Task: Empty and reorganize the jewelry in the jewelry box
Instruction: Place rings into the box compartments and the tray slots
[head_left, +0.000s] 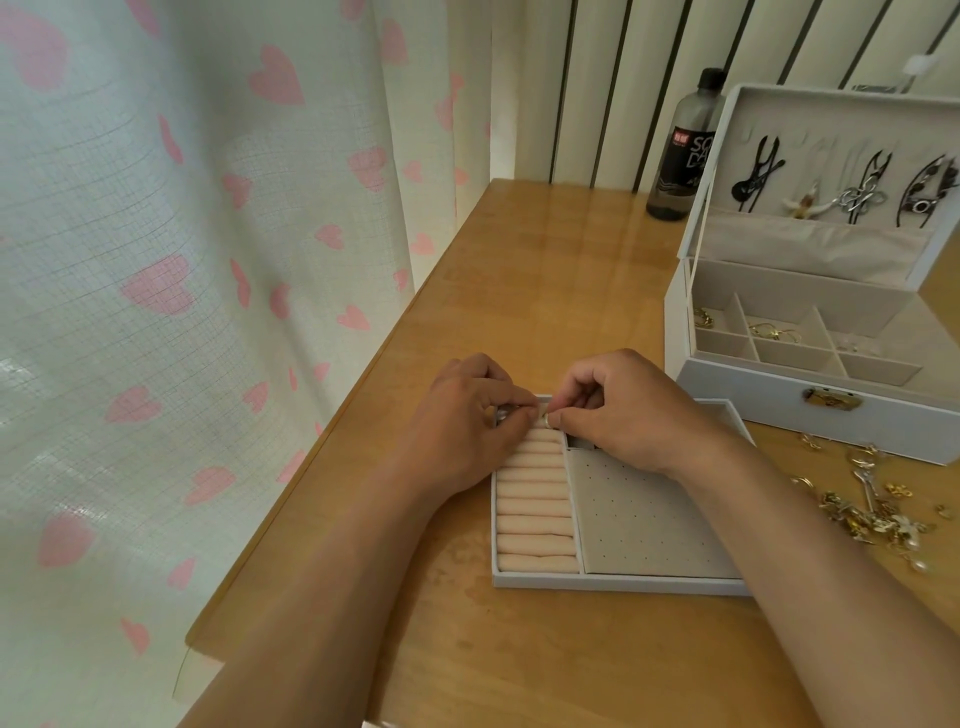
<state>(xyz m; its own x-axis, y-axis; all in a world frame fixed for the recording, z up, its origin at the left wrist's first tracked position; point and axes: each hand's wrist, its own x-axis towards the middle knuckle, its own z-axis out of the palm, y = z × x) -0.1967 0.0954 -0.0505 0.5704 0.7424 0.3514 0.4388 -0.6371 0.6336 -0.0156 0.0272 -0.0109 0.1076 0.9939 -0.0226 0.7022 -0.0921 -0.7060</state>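
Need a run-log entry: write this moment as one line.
left hand: holds silver piece | right hand: pinches ring at ring rolls | jewelry box: open

Extends bare left forearm (332, 582) and right forearm (810, 545) forward, converging. Holds left hand (465, 415) palm down, fingers curled, thumb and forefinger pinching a small silver piece (501, 415). Sets right hand (628, 415) just beside it, knuckles up, fingers curled, thumb and forefinger pinching a ring (545, 422).
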